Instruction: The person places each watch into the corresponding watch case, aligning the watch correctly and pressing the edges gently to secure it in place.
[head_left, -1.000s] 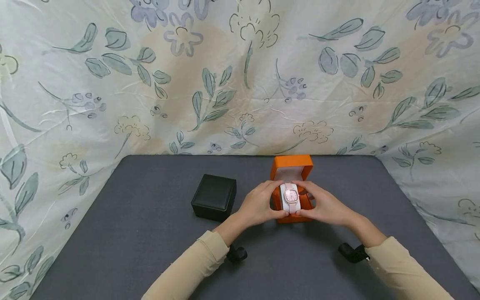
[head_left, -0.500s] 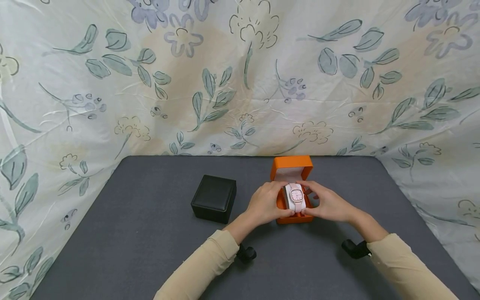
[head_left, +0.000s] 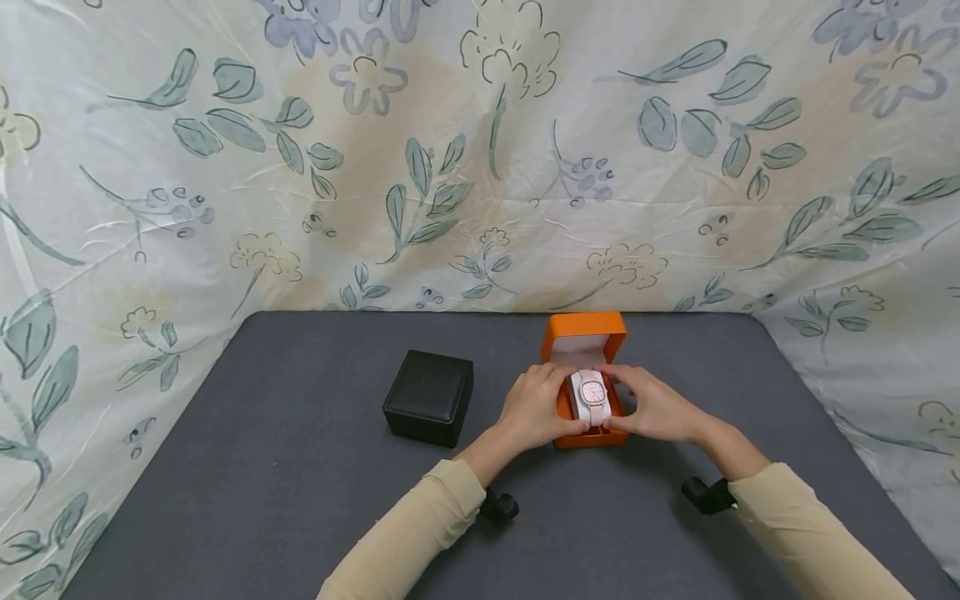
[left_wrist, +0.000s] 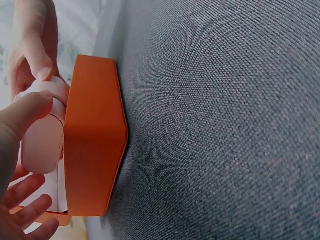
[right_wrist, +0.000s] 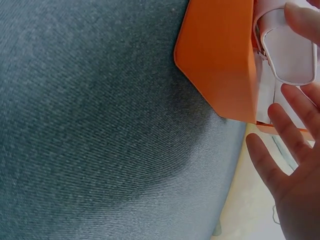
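Observation:
A pink watch with a squarish dial is strapped round a white cushion. My left hand and my right hand pinch the cushion from its two sides, thumbs nearest me. Below it stands the opened orange watch box, its lid raised at the back. From the left wrist, the cushion shows above the rim of the orange box, partly inside. In the right wrist view, the right hand's other fingers are spread beside the box; how deep the cushion sits is hidden.
A closed black box sits on the dark grey tabletop, left of my hands. Behind the table hangs a floral curtain, which also runs down both sides. Black wrist straps with cameras hang below the forearms.
Both hands have shifted the watch and its cushion slightly to the right over the orange box, the left forearm most visibly. During the last half second they have barely moved. Both boxes stay put.

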